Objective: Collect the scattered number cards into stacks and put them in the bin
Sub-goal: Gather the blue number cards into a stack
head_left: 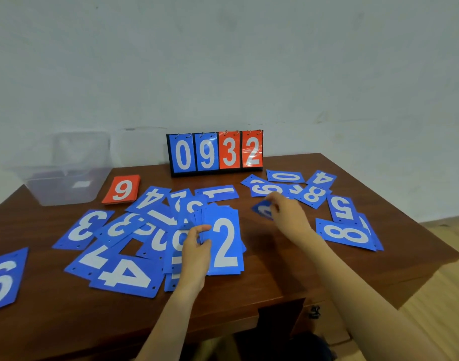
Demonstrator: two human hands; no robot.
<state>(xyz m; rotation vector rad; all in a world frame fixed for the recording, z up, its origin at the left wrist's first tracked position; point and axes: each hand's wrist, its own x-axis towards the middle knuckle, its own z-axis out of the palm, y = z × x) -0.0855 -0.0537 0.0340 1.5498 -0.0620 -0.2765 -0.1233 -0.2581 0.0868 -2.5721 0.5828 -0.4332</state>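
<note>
Worktop (275, 269) of brown wood against pale wall (223, 61), one clear bin (64, 188) far left, one red stack (121, 190) beside it, one scoreboard (215, 152) behind, blue cards (124, 276) scattered, left hand (194, 254) gripping one blue stack (224, 243), right hand (288, 214) pinching one card (263, 209).

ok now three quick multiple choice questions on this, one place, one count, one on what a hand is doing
1. Where does the clear bin sit? A) far left corner of the table B) right edge C) the floor
2. How many red cards show on the scoreboard? A) one B) two C) four
3. What is the left hand doing? A) lying flat B) reaching into the bin C) holding a stack of blue cards

1 A: it stands at the far left, beside the red stack.
2 B: the 3 and 2 are red, the 0 and 9 blue.
3 C: its fingers curl round the stack, a 2 on top; the right hand pinches a single card.
</note>
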